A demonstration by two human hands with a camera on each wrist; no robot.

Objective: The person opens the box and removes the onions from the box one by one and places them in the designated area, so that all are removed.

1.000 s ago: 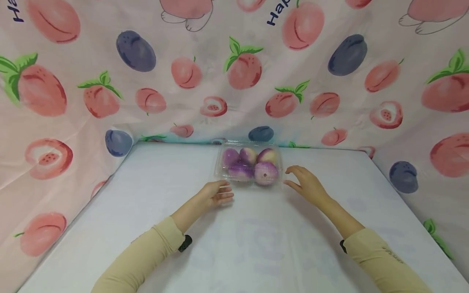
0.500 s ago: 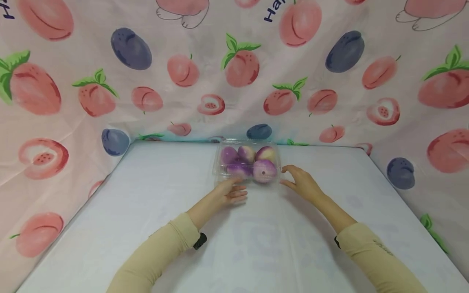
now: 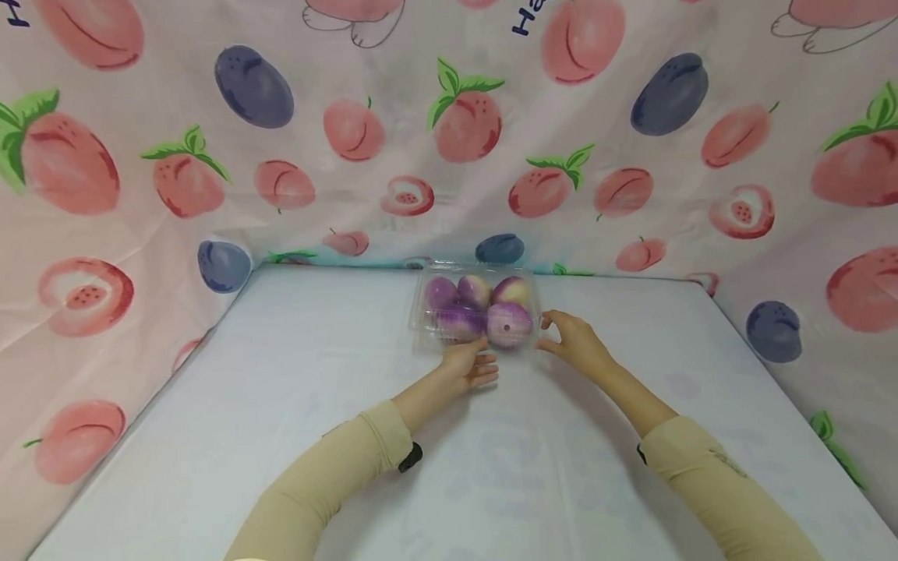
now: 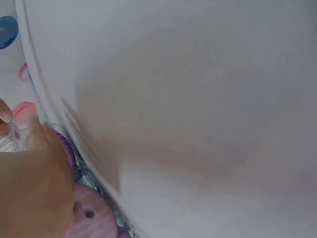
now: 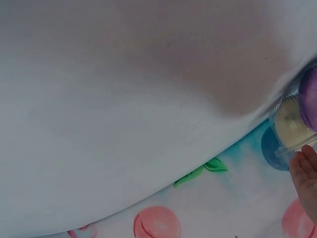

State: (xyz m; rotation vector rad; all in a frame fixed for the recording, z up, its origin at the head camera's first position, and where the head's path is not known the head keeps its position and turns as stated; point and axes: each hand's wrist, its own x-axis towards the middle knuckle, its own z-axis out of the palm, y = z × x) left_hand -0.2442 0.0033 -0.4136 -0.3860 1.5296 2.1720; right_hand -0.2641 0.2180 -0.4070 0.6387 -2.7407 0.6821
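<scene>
While smooth purple ovals crowd a clear plastic box, left hand and right hand border it, fingers loose.

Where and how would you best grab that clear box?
Probably by both ends of the box, one hand coming in from each side: it lies flat, shows no handle, and its end walls face sideways. The right hand is at the right end; the left hand is at the near side.

White table; pale pink cloth behind and along both sides, printed with peaches, blue plums.
</scene>
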